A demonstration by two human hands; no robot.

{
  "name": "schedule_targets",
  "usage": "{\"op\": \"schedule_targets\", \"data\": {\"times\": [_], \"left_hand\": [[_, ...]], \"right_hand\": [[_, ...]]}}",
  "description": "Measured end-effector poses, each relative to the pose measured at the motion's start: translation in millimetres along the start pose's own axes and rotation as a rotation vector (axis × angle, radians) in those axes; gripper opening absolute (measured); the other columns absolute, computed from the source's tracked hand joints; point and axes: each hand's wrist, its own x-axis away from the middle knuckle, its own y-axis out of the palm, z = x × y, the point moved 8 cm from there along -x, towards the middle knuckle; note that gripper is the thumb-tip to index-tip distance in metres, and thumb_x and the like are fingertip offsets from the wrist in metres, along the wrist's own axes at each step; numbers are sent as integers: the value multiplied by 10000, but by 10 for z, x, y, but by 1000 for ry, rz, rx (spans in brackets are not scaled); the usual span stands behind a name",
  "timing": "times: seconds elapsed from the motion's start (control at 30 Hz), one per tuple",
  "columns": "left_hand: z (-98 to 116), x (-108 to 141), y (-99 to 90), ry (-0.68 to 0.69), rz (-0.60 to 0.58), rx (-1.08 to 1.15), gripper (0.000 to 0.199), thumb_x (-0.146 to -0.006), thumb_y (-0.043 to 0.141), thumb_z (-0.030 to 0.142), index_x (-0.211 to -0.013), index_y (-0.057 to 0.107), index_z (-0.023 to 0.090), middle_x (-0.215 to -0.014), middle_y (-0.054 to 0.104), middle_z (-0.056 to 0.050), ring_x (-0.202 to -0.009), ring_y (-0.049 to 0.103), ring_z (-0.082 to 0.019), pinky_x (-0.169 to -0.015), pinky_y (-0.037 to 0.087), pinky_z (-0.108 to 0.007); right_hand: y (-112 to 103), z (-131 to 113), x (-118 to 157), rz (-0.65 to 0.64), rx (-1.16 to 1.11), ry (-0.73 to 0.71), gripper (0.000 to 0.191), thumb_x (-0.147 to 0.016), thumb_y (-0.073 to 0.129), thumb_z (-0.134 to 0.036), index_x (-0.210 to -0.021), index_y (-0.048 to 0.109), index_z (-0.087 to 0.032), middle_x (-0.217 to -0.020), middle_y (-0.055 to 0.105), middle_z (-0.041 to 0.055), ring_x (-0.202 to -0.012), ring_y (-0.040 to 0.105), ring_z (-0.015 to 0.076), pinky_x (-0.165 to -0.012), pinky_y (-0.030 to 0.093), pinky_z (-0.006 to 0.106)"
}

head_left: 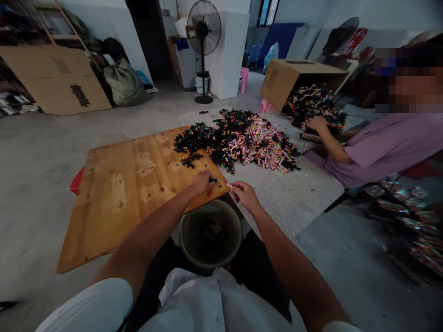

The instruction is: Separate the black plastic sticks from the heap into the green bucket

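Note:
My left hand [201, 183] rests at the near right corner of the wooden board, its fingers closed on a small black piece [212, 180]. Just to the right, my right hand [246, 195] pinches a tiny pink-and-white piece [229, 184] between thumb and fingertips. The two held pieces are a short way apart. Several loose black pieces [192, 160] lie on the board beyond my left hand. Behind them spreads a heap of black pieces [202, 137] with orange and green tips, and beside it a heap of small pink-and-white pieces [265, 145].
A bucket [183, 240] with dark contents stands between my knees, below the wooden board [121, 184] and speckled table [277, 198]. At right, a co-worker's hand [316, 123] reaches to a tipped cardboard box [278, 83] spilling pieces. A fan [203, 50] stands behind.

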Motion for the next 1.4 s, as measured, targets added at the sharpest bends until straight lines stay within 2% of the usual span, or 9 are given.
{"op": "schedule_targets", "data": {"times": [0.07, 0.17, 0.27, 0.47, 0.63, 0.83, 1.03, 1.27, 1.4], "left_hand": [[78, 82, 1, -9, -20, 54, 235, -905, 659, 367, -986, 672, 147, -870, 699, -80, -784, 634, -214, -734, 516, -334], [305, 245, 25, 29, -112, 314, 319, -943, 626, 433, -1108, 663, 162, -850, 686, -44, -697, 620, -162, -626, 494, -267], [565, 410, -5, 74, -188, 520, 396, -957, 617, 477, -1201, 666, 169, -885, 692, -38, -668, 627, -126, -593, 479, -228], [893, 594, -77, 84, -291, 649, 397, -934, 657, 502, -1115, 711, 153, -889, 716, -37, -624, 628, -92, -557, 443, -197], [970, 636, -74, 69, -340, 690, 414, -910, 685, 504, -1105, 716, 140, -939, 743, -56, -612, 629, -88, -515, 404, -187], [1031, 671, -74, 117, -362, 613, 328, -935, 668, 433, -1085, 726, 148, -931, 753, -46, -590, 605, -78, -547, 425, -195], [1192, 761, -112, 174, -379, 432, 228, -963, 628, 377, -926, 699, 163, -762, 698, 6, -544, 606, -91, -555, 446, -206], [1143, 813, -109, 78, -187, 231, 391, -979, 566, 534, -817, 645, 187, -616, 610, 21, -511, 590, -125, -511, 383, -231], [1167, 816, -128, 108, -66, 41, 410, -996, 530, 511, -771, 651, 190, -646, 632, -17, -597, 573, -143, -579, 381, -252]], "right_hand": [[4, -85, 46, 15, -76, 10, 418, -733, 778, -576, -885, 711, -193, -611, 603, -33, -486, 482, 114, -438, 375, 239], [10, -199, 108, 33, -154, 18, 403, -698, 806, -537, -875, 733, -183, -575, 574, -46, -467, 463, 103, -435, 362, 240], [5, -302, 170, 38, -186, 9, 384, -686, 810, -503, -888, 752, -182, -567, 571, -45, -466, 468, 105, -437, 363, 240], [-27, -481, 289, 8, -213, -55, 286, -738, 774, -435, -893, 753, -196, -570, 573, -43, -471, 469, 107, -453, 377, 243], [-82, -546, 349, 6, -209, -110, 277, -752, 771, -433, -888, 741, -194, -596, 593, -35, -491, 500, 113, -485, 418, 254], [-139, -541, 331, 12, -107, -154, 280, -786, 744, -430, -925, 740, -187, -584, 586, -40, -479, 499, 117, -487, 413, 260], [-107, -545, 282, -25, -45, -146, 214, -814, 675, -395, -891, 722, -201, -533, 532, -57, -434, 436, 111, -429, 343, 250], [-50, -593, 270, -8, -27, -105, 222, -784, 677, -393, -912, 707, -214, -569, 569, -46, -465, 452, 117, -428, 334, 243], [18, -520, 284, -16, -204, -20, 266, -741, 718, -420, -909, 677, -217, -572, 553, -59, -439, 409, 96, -415, 289, 234]]}}
